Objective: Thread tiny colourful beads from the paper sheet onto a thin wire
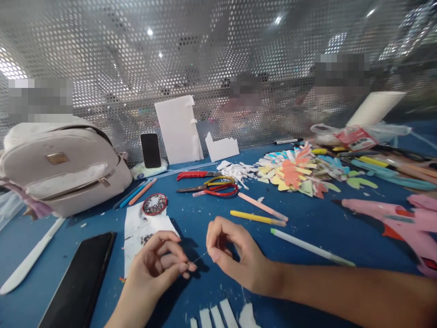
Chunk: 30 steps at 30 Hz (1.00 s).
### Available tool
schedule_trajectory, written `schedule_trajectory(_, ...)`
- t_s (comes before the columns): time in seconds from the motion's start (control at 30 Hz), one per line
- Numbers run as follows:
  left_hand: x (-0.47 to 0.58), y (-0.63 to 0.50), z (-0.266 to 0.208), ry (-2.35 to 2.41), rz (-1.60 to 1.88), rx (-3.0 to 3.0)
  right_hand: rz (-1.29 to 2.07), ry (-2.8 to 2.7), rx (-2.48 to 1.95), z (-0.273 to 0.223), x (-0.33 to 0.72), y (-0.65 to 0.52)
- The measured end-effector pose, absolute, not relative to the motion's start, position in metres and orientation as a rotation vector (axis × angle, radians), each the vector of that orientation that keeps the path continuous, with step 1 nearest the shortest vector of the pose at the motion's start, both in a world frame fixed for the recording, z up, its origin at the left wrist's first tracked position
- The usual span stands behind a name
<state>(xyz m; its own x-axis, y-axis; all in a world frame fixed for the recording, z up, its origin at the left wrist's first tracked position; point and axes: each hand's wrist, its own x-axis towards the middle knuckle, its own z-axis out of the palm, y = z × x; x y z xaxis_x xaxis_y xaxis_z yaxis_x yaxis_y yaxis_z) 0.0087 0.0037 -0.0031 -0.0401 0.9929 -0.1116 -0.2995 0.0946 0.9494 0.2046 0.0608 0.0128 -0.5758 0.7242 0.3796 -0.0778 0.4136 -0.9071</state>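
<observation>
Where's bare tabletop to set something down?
Blue tabletop, bare bar specks: between the pink glue gun and the green-capped white marker; smaller, between the red-and-yellow-handled metal scissors and the left hand. Crowded: back centre to right, multicoloured paper cutouts heaped beside shredded white scraps.

The left grip, left of the frame's lower centre, is bare, with slim, rounded fingers and a narrow, uncovered left wrist. The right grip, just right of lower centre, is likewise bare, with a smooth thumb. The uncovered right forearm widens toward the frame's right edge.
</observation>
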Motion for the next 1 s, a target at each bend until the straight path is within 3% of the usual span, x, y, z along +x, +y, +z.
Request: schedule_trajectory(1.0,0.0077,0.0044,-0.0077,1.007,1.264,0.809,1.350,-1.974,-0.664,0.0112,0.2015,0.0643)
